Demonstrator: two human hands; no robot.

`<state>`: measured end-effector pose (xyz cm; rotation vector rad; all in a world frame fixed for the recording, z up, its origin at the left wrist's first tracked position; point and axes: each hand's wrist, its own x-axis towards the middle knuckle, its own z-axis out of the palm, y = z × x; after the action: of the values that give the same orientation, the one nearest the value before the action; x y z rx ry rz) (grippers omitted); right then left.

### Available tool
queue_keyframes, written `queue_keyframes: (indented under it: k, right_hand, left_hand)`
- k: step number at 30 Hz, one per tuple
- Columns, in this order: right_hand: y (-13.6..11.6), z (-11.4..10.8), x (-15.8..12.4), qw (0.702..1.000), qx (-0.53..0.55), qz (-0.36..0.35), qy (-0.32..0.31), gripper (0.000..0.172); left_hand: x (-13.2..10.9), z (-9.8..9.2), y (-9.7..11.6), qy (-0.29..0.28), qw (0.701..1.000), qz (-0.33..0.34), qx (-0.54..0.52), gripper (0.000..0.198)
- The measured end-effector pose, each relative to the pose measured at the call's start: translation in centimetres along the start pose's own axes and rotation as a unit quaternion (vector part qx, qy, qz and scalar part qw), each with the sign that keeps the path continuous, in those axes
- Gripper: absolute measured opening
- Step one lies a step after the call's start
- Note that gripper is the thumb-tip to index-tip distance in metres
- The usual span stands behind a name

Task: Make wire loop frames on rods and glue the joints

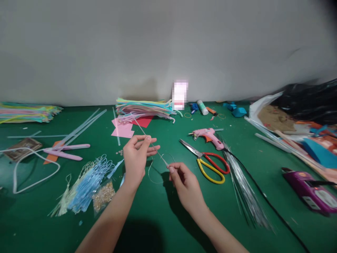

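A thin silvery wire [159, 153] runs slantwise between my two hands above the green table. My left hand [138, 153] pinches it between thumb and forefinger, the other fingers stretched out to the right. Lower and to the right, my right hand [185, 181] is closed on the wire's near end. A fine clear thread [149, 175] curves in a loop below the wire; whether it joins the wire I cannot tell. Scissors [202, 156] with red and yellow handles lie open right of my hands. Blue tassels [88, 186] and a bag of gold beads [103, 196] lie left of my left forearm.
A pink glue gun [207, 135] trails a black cable past a bundle of silvery wires [239, 186]. Pipe cleaners [147, 107] and pink paper [122, 130] lie behind my hands. Pink pliers-like tool [63, 154] lies left; a purple device [310, 191] sits right.
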<state>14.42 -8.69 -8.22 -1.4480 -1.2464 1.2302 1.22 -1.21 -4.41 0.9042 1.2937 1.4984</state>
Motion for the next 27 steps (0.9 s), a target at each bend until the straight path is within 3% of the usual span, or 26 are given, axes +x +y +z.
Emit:
queue_keyframes:
  k: [4,7,11,17,21,27]
  right_hand:
    - [-0.3,0.1,0.0,1.0,0.002,-0.004,0.017,0.031]
    - [-0.7,-0.2,0.2,0.99,0.121,0.067,-0.027,0.035]
    - [-1.2,-0.8,0.3,0.936,0.295,0.166,-0.101,0.033]
    - [-1.1,-1.1,0.2,0.862,0.424,0.225,-0.164,0.021]
    - [-1.2,-1.3,0.2,0.795,0.503,0.274,-0.201,0.015]
    - [-1.4,-1.9,0.0,0.634,0.617,0.369,-0.286,0.008]
  left_hand:
    - [0.0,-0.1,0.0,0.005,1.0,-0.015,0.0,0.023]
    - [-0.1,-0.3,0.2,-0.002,1.0,-0.029,0.0,0.023]
    - [-0.2,-0.4,0.6,-0.016,0.999,-0.05,-0.011,0.023]
    - [-0.3,-0.5,1.2,-0.03,0.996,-0.083,-0.028,0.021]
    - [-0.3,-0.9,1.3,-0.055,0.99,-0.117,-0.06,0.02]
    - [-0.2,-1.7,0.7,-0.181,0.952,-0.164,-0.185,0.032]
